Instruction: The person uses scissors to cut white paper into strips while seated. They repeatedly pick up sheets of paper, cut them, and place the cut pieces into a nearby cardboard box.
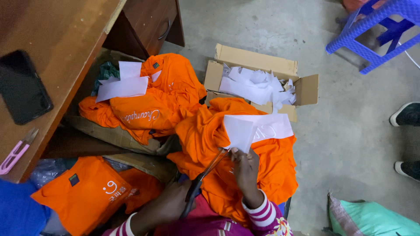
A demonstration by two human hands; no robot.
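Observation:
An orange garment (262, 170) lies bunched over my lap. A white paper sheet (262, 127) rests on top of it, partly folded. My right hand (246, 169) pinches the lower edge of that sheet. My left hand (168, 205) grips the black handles of a pair of scissors (202, 177). The blades point up and to the right, and their tips reach the paper's lower edge just beside my right fingers. Both sleeves are striped pink and white.
An open cardboard box (306, 89) of white paper scraps sits on the concrete floor ahead. Left of it is a pile of orange shirts (153, 105). A wooden desk (65, 39) carries a black phone (22, 87) and pink snips (15, 153). A blue stool (376, 26) and another person's shoes (407, 114) are at the right.

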